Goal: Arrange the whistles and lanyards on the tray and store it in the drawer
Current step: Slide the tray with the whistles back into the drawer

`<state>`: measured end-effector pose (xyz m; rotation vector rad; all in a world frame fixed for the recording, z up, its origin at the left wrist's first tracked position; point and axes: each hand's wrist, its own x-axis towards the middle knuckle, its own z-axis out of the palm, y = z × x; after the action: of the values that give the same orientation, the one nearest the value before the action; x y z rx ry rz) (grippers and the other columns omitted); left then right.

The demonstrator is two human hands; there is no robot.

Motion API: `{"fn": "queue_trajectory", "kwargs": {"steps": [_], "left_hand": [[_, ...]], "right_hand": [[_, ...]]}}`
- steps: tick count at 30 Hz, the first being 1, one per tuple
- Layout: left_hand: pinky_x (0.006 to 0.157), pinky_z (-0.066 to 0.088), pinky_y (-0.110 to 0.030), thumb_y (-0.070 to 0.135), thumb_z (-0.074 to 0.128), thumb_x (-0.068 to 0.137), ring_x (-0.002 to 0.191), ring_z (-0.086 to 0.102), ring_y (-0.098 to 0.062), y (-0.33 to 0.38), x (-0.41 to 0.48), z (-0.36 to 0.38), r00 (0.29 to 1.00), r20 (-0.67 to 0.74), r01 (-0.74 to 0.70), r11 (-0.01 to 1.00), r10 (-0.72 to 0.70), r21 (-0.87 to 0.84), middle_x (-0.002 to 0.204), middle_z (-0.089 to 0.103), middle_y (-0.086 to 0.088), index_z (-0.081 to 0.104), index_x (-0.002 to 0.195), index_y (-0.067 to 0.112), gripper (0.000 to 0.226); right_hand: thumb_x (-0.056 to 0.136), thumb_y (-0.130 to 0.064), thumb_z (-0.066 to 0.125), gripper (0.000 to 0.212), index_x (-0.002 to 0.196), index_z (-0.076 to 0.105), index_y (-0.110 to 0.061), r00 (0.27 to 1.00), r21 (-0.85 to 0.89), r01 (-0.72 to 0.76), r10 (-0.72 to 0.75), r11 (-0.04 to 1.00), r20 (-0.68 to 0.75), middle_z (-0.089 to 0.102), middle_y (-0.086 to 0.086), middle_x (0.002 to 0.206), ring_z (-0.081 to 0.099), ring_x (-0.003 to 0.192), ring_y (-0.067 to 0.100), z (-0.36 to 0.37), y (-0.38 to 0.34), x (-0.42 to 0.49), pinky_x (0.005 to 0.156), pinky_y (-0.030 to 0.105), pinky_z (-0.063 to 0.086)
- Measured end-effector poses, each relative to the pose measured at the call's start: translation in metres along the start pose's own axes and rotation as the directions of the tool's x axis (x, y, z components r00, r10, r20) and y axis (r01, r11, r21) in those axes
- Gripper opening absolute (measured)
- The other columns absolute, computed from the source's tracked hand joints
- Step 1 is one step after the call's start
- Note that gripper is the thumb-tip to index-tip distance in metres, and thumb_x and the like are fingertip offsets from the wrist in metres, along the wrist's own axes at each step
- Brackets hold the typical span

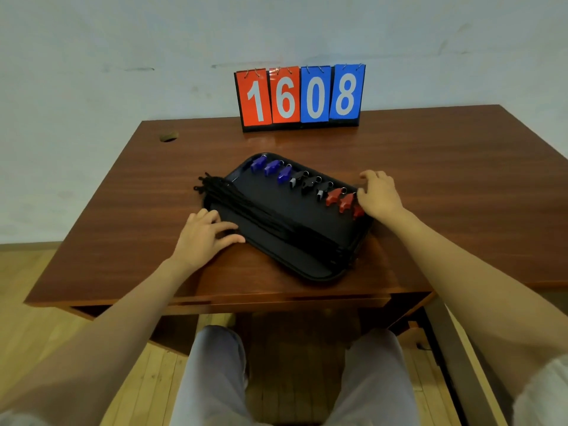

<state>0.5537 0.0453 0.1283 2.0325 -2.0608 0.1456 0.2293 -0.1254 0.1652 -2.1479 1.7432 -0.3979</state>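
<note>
Head view, one moment, contents as follows.

Tray: black, shallow-rimmed, lying skewed on the worktop, its near corner close to the front edge.

Whistles: nine in a row along the far rim. Three blue whistles, three black whistles, three red whistles, each with a small metal ring.

Lanyards: black cords bundled lengthwise across the tray; their clip ends overhang the far-left corner onto the worktop, and the other ends bunch at the near-right rim.

Left hand: open, fingers spread flat on the tray's left edge, thumb on the worktop. Not gripping.

Right hand: fingers curled loosely over the right rim, touching or just beside the last red whistle; whether it grips the rim cannot be told.

Scoreboard: flip cards reading 1608, at the back of the worktop, well apart from the tray.

Drawer: front shows under the worktop edge, seemingly shut.

Risks, as judged:
- Overhanging lanyard ends may snag on the drawer opening or drag off.
- Tilting on lift would slide the loose whistles out of line; the rim is low.
- Right hand may nudge the end red whistle.
- Drawer must be opened first, leaving one hand for the tray.
</note>
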Motion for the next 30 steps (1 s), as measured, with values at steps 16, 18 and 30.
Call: {"fn": "queue_trajectory", "kwargs": {"steps": [16, 18, 30], "left_hand": [[0.097, 0.043, -0.04, 0.022, 0.051, 0.096, 0.125, 0.046, -0.035, -0.001, 0.064, -0.002, 0.813, 0.337, 0.578, 0.733, -0.475, -0.359, 0.143, 0.039, -0.019, 0.025, 0.146, 0.004, 0.059], [0.09, 0.05, -0.041, 0.016, 0.056, 0.093, 0.113, 0.054, -0.035, -0.006, 0.072, 0.001, 0.792, 0.338, 0.61, 0.667, -0.508, -0.428, 0.13, 0.051, -0.019, 0.036, 0.136, 0.004, 0.049], [0.081, 0.058, -0.043, -0.004, 0.06, 0.085, 0.092, 0.066, -0.026, 0.043, 0.082, -0.001, 0.763, 0.478, 0.644, 0.448, -0.435, -0.62, 0.124, 0.062, -0.011, 0.044, 0.138, 0.006, 0.056]], "right_hand": [[0.101, -0.024, 0.033, 0.031, 0.121, 0.05, -0.008, 0.989, -0.047, -0.098, 0.103, 0.994, 0.107, 0.06, 0.013, 0.103, 0.057, 0.08, 0.031, 0.037, -0.048, 0.027, 0.064, 0.037, 0.046], [0.101, -0.024, 0.033, 0.03, 0.118, 0.051, -0.007, 0.986, -0.05, -0.136, 0.14, 0.989, 0.09, 0.061, 0.013, 0.098, 0.056, 0.076, 0.03, 0.038, -0.051, 0.026, 0.062, 0.036, 0.045], [0.097, -0.017, 0.045, 0.027, 0.109, 0.064, -0.001, 0.942, 0.083, -0.329, 0.32, 0.941, 0.099, 0.068, 0.015, 0.096, 0.065, 0.079, 0.032, 0.007, -0.004, -0.018, 0.065, 0.038, 0.052]]}}
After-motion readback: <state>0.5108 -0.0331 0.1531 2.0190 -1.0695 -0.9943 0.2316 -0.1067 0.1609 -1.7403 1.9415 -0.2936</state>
